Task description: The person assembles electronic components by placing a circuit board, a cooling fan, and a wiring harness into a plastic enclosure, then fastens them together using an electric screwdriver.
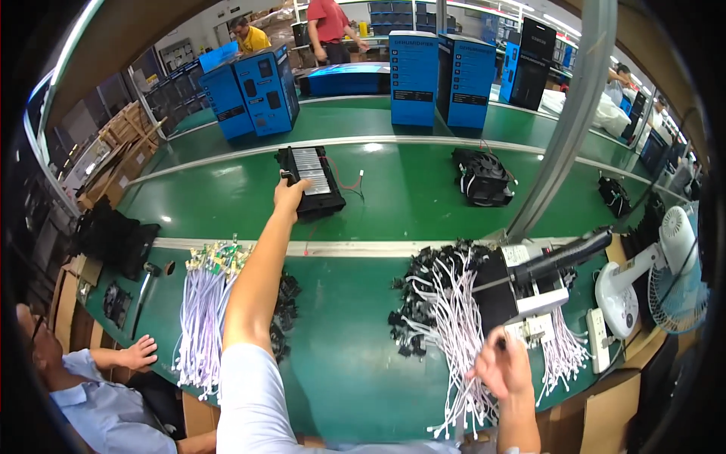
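Observation:
My left arm reaches far across the green bench. My left hand is closed on the near left edge of a black plastic unit with a silver finned heat sink; thin red and dark wires with a white plug trail from its right side. Near the front right, my right hand is raised over a bundle of white cables, fingers curled together. Something small and dark shows between its fingertips, too little to name. Left of my forearm lies another bundle of pale cables with green and yellow ends.
A black fan unit sits on the far strip. Blue boxes stand behind. A metal post rises at right, near a white desk fan and a power strip. A co-worker's hand rests at left beside a hammer.

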`<state>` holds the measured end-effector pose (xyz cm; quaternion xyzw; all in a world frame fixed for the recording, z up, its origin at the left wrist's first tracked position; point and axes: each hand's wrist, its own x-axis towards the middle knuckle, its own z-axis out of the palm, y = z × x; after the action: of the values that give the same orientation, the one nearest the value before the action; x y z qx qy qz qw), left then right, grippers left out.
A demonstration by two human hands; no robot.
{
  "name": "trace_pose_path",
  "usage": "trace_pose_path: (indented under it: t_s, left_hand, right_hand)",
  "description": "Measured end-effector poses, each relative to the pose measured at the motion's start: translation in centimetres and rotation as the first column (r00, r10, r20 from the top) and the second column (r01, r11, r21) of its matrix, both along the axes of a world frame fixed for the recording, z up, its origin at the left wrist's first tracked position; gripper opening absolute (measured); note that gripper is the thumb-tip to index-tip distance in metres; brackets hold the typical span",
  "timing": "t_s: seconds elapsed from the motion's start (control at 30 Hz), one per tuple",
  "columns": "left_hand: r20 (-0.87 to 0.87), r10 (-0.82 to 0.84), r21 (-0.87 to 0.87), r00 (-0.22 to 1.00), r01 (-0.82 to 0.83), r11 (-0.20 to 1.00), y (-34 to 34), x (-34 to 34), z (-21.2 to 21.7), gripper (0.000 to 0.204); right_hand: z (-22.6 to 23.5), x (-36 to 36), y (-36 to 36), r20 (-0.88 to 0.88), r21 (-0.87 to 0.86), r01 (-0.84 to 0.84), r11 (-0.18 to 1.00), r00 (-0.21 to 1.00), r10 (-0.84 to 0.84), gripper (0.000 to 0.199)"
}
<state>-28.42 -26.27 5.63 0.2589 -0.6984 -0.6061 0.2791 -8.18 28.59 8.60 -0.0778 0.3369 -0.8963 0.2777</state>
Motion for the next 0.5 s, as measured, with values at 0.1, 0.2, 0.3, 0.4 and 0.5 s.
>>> trace_pose_path:
  t_s: [0.1,0.2,0.3,0.4,0.5]
  left_hand:
    - [-0.231,-0.122,0.283,0.965,0.187,0.941,4.8,5.5,3.6,0.05]
    - [-0.392,-0.242,0.309,0.887,0.375,0.874,6.8,12.9,6.4,0.041]
    - [-0.552,-0.396,0.287,0.733,0.614,0.736,10.0,19.5,9.0,0.037]
    - [-0.599,-0.514,0.272,0.614,0.759,0.591,12.7,24.3,10.3,0.052]
    - [-0.604,-0.508,0.273,0.614,0.758,0.592,15.6,28.1,11.1,0.076]
  right_hand:
    - [2.3,-0.8,-0.8,0.148,0.137,0.057,0.989,0.986,-0.077,0.039]
    - [4.0,-1.3,-1.0,0.005,0.213,0.056,0.975,0.998,-0.059,0.042]
    - [6.1,-1.6,-4.1,0.045,0.235,0.14,0.962,0.987,-0.155,0.042]
    - [6.5,-2.2,-9.2,-0.023,0.232,0.063,0.971,0.998,-0.059,0.043]
    - [7.2,1.1,-13.1,0.048,0.353,-0.396,0.848,0.912,0.406,0.044]
